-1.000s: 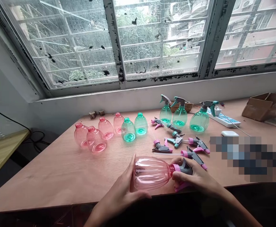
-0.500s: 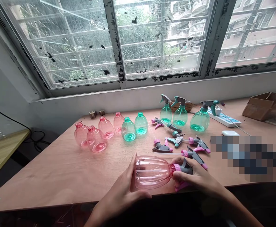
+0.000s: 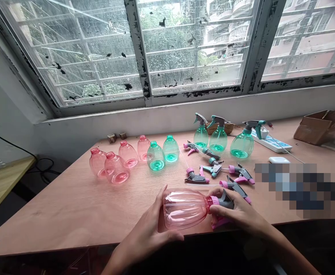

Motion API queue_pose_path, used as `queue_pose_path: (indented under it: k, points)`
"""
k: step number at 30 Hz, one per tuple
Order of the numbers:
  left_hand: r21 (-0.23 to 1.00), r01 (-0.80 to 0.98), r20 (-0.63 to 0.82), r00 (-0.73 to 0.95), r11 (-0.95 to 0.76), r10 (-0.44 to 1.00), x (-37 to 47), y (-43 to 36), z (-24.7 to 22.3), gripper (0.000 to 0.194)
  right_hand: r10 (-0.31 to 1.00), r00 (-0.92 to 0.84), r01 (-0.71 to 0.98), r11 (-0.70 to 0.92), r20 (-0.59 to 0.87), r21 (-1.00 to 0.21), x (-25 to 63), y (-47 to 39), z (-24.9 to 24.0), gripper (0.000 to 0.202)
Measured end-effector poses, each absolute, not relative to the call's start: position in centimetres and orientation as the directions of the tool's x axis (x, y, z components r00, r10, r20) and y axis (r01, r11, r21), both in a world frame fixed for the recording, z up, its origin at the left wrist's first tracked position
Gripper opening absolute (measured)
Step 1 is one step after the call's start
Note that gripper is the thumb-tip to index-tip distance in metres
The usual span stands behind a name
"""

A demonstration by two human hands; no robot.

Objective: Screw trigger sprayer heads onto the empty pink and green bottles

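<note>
A clear pink bottle (image 3: pixel 184 209) lies on its side in the air over the table's front edge, its base to the left. My left hand (image 3: pixel 153 225) holds it round the base, thumb below. My right hand (image 3: pixel 236 214) grips the grey and pink spray head (image 3: pixel 215 201) at the bottle's neck, fingers round the pink collar. Just beyond, several loose spray heads (image 3: pixel 196 176) with pink or green parts lie on the table. Several open pink bottles (image 3: pixel 117 170) and two open green bottles (image 3: pixel 156 157) stand further left.
Three green bottles with spray heads (image 3: pixel 242 144) stand at the back right, near a white power strip (image 3: pixel 272 143). A cardboard box (image 3: pixel 322 128) sits at the far right. A white case (image 3: pixel 279 160) lies beside a blurred patch.
The thumb and fingers of my right hand have shifted slightly round the pink collar. The bottle and my left hand stay nearly where they were.
</note>
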State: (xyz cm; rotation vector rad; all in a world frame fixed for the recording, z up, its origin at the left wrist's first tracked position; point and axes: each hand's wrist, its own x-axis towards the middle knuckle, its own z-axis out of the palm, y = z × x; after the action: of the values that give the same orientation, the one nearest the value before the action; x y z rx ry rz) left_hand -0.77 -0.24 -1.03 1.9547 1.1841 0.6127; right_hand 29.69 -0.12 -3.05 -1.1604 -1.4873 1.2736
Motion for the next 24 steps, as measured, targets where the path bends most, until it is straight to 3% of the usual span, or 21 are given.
queue_pose_path:
  k: [10, 17, 24]
  points:
    - [0.790, 0.536, 0.020, 0.461, -0.296, 0.887, -0.83, -0.27, -1.43, 0.113, 0.970, -0.243, 0.114, 0.036, 0.008, -0.993, 29.77, -0.20, -3.04, 0.047]
    - [0.783, 0.541, 0.013, 0.479, -0.307, 0.878, -0.83, -0.17, -1.35, 0.121, 0.972, -0.231, 0.119, 0.055, 0.026, -0.991, 29.75, -0.18, -2.80, 0.048]
    - [0.802, 0.514, 0.025, 0.480, -0.304, 0.877, -0.93, -0.18, -1.34, 0.114, 0.965, -0.260, 0.113, 0.037, 0.006, -0.993, 29.91, -0.13, -2.93, 0.049]
